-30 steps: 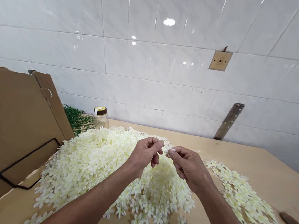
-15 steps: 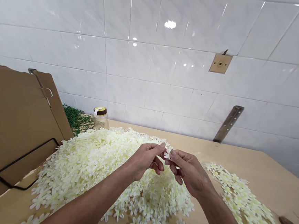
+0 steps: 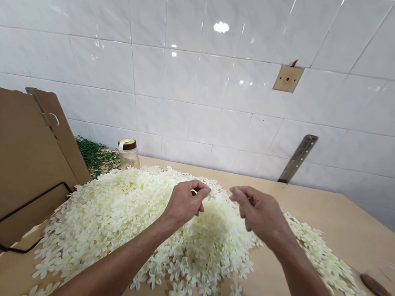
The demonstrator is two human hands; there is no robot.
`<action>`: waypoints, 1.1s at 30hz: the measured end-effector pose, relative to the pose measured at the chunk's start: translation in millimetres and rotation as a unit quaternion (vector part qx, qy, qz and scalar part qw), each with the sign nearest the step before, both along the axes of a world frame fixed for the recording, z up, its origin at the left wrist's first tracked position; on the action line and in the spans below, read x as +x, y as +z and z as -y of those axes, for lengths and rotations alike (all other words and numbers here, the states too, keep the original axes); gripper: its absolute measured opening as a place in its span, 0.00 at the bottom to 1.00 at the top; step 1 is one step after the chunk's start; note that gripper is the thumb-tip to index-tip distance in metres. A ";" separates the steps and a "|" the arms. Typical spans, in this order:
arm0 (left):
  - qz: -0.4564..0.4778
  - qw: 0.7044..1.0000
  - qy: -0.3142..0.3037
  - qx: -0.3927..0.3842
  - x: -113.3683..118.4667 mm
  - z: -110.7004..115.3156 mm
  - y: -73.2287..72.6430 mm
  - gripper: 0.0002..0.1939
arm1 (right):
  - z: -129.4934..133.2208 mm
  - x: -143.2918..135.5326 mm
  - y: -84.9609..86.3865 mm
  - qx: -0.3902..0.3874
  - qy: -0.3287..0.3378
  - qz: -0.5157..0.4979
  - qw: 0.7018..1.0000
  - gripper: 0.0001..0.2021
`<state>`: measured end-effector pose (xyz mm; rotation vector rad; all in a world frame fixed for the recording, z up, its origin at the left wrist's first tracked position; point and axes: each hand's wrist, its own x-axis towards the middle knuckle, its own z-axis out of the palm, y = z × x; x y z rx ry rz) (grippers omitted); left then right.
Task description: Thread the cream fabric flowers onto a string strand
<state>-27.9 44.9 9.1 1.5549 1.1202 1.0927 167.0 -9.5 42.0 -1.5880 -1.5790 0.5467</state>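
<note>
A large heap of pale yellow-white artificial flowers (image 3: pixel 117 210) covers the middle and left of the table. My left hand (image 3: pixel 186 202) is above the heap, thumb and index finger pinched at their tips; anything between them is too small to make out. To its right, apart from it, my right hand (image 3: pixel 257 212) is also closed in a pinch over the heap's right edge, and whatever it may hold is hidden. A flatter spread of similar flowers (image 3: pixel 325 258) lies on the table beyond my right forearm.
A cardboard box (image 3: pixel 22 152) with a black wire handle (image 3: pixel 24 212) stands at the left. Behind are green strands (image 3: pixel 96 156) and a lidded bottle (image 3: pixel 128 154). A metal strip (image 3: pixel 298 159) leans on the tiled wall; a brown oval object (image 3: pixel 376 287) lies at right.
My hands have moved apart, my left hand slightly left and my right hand to the right. The white flower seen between my fingers no longer shows. The view has shifted slightly.
</note>
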 end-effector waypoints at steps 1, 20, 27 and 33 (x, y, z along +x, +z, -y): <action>-0.027 0.999 0.020 0.010 -1.4 -2.7 -2.4 0.12 | 0.7 7.3 4.7 0.014 -0.018 0.009 1.000 0.23; -0.287 0.860 -0.390 0.162 52.5 111.2 -39.6 0.08 | -7.1 151.5 2.6 -0.042 -0.271 0.210 0.938 0.09; -0.340 0.855 -0.281 0.272 61.1 111.2 -53.3 0.12 | -31.7 160.0 -57.3 -0.086 -0.205 0.303 0.927 0.09; -0.271 0.842 -0.293 0.364 67.7 118.2 -71.6 0.09 | -48.0 159.4 -98.1 -0.099 -0.151 0.329 0.927 0.16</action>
